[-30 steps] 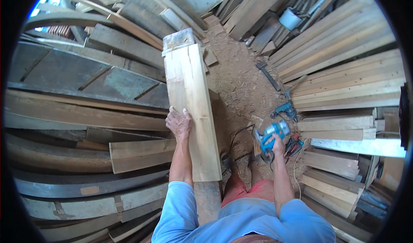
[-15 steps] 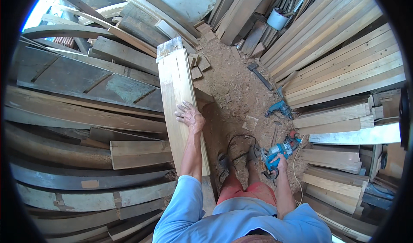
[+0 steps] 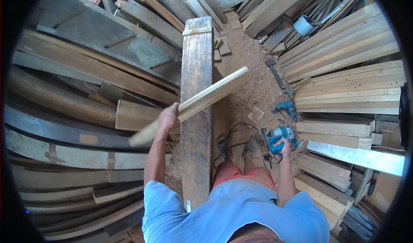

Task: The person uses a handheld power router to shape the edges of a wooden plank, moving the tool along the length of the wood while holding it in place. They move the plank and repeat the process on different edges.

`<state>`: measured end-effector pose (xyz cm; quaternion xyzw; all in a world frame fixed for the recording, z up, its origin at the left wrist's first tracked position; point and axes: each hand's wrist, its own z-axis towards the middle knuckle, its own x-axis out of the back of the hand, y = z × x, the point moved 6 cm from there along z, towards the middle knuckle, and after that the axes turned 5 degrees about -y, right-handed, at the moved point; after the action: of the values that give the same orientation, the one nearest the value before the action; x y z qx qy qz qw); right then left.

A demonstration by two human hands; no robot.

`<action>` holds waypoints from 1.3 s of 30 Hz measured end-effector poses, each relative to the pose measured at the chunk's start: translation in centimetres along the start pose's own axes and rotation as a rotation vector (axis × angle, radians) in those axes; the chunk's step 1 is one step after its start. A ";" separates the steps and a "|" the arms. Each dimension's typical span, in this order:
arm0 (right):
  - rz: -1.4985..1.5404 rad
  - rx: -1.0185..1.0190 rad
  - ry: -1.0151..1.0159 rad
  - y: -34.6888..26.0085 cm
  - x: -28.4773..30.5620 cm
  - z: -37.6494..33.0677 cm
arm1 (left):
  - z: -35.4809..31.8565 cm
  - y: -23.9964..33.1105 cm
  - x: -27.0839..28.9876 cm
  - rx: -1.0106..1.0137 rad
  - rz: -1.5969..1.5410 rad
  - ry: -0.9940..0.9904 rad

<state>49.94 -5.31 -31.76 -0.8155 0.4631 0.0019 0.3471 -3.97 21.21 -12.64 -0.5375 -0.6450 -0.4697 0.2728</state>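
Note:
My left hand (image 3: 169, 117) is closed round the edge of a pale wooden board (image 3: 215, 92), near its middle. The board is tilted on its edge and slants across the worn wooden bench (image 3: 196, 71), from lower left to upper right. Whether it touches the bench is hard to tell. At my right side, my right hand (image 3: 284, 148) grips the handle of a blue and silver power tool (image 3: 277, 136) with a flat base. A dark cord loops from near the tool toward my feet.
A hammer (image 3: 275, 74) and a blue drill (image 3: 285, 109) lie on the sawdust-covered floor (image 3: 241, 109) to the right. Stacked boards (image 3: 344, 88) line the right, and long curved timbers (image 3: 73, 127) fill the left. Small wood offcuts (image 3: 223, 47) sit beside the bench's far end.
My left hand has gone from lying flat on the pale wood to gripping one board, now turned crosswise over the bench. The worn bench top is uncovered. My right hand still holds the tool.

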 end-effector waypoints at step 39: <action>-0.130 -0.144 -0.090 1.2 -2.7 3.5 | -12.2 3.0 -5.3 0.108 -0.656 0.338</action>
<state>48.56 -1.67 -34.22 -0.8657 0.3919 0.0492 0.3074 -1.52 7.84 -11.25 -0.2020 -0.7526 -0.5796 0.2384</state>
